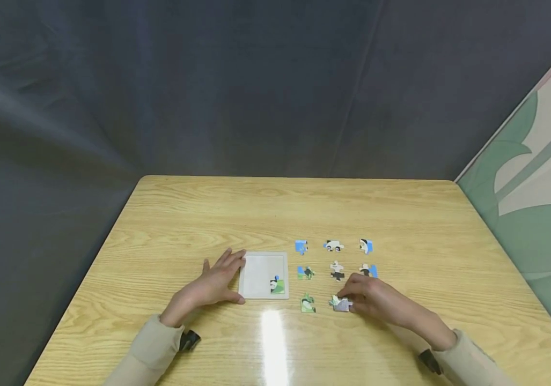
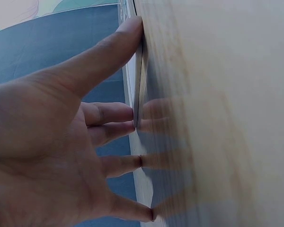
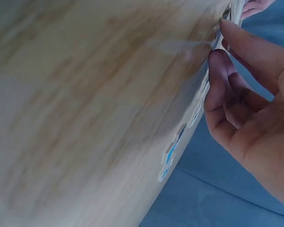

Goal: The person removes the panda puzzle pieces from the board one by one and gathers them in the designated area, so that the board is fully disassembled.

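Observation:
A white square puzzle tray (image 1: 263,298) lies flat on the table, with one green, black and white jigsaw piece (image 1: 279,287) in its lower right corner. My left hand (image 1: 213,284) spreads its fingers along the tray's left side. In the left wrist view, the thumb (image 2: 109,49) and some fingertips touch the tray's edge. To the right of the tray, my right hand (image 1: 376,301) pinches a jigsaw piece (image 1: 340,304) in the row nearest me. The right wrist view shows thumb and fingers (image 3: 220,78) bent low at the tabletop; the piece is mostly hidden there.
Several loose jigsaw pieces lie in rows right of the tray, among them a blue one (image 1: 301,246), a black and white one (image 1: 337,271) and a green one (image 1: 307,303). The wooden table (image 1: 198,214) meets a dark curtain (image 1: 256,96) behind.

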